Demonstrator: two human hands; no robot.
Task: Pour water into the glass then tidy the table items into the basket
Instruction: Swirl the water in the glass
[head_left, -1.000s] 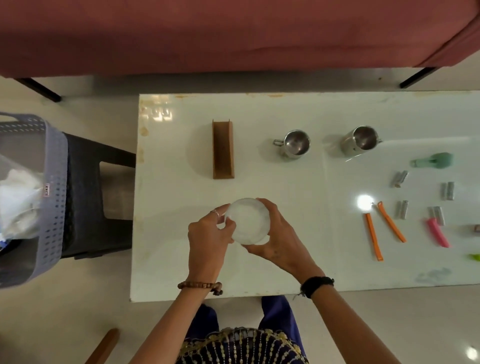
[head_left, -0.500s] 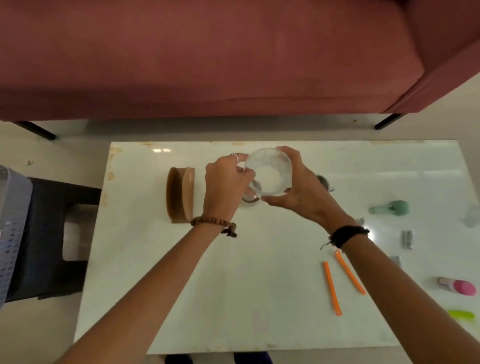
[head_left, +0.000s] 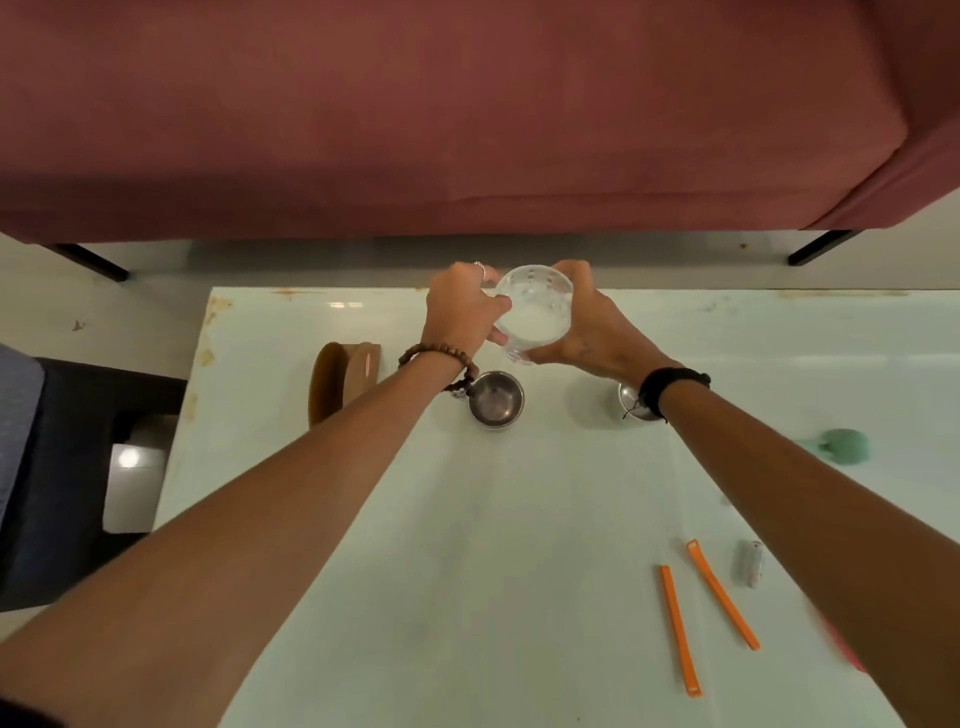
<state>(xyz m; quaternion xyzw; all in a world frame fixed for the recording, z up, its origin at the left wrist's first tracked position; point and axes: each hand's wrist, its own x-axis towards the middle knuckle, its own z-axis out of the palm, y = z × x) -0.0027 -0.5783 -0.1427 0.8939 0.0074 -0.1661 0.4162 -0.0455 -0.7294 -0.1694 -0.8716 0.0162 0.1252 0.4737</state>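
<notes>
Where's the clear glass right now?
In the head view, the clear glass is held between the left hand and right hand, near the white table's far edge, beyond the steel cup.

Both arms are reaching forward, stretched nearly straight toward the far edge of the worktop (head_left: 545, 519). The left hand (head_left: 462, 306) and the right hand (head_left: 587, 327) are meeting there, each curling its fingers round one side of a clear glass (head_left: 535, 306) and holding it between them. The left hand is wearing a ring on one finger and a brown bead bracelet (head_left: 441, 364) at the wrist. The right wrist is carrying a black band (head_left: 672, 387). Both forearms are bare.
</notes>
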